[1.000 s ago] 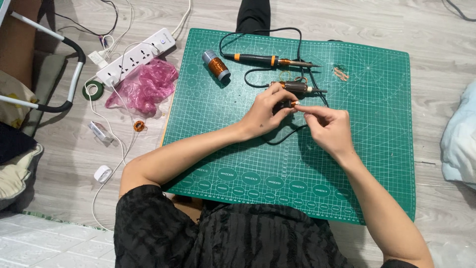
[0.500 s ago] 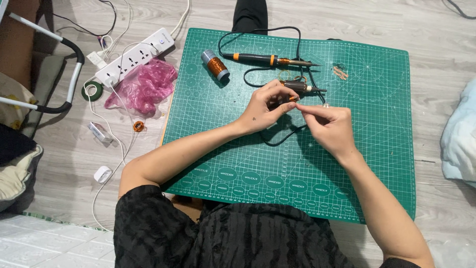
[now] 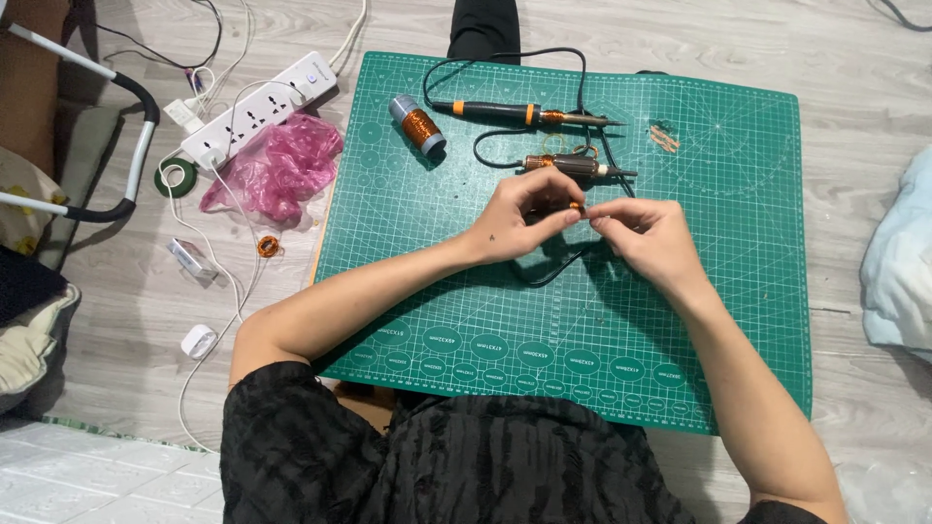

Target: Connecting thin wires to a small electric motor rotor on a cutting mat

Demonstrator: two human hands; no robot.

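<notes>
Both hands met over the green cutting mat (image 3: 408, 281) in our head view. Our left hand (image 3: 519, 218) and right hand (image 3: 650, 233) pinched a small copper coil (image 3: 575, 207) between their fingertips, held just above the middle of the mat. Just beyond the fingers lay a second small tool (image 3: 578, 167), and farther back a soldering iron (image 3: 524, 113) beside a spool of copper wire (image 3: 417, 124). Off the mat sat a white power strip (image 3: 257, 109) and a pink bag (image 3: 277, 170).
</notes>
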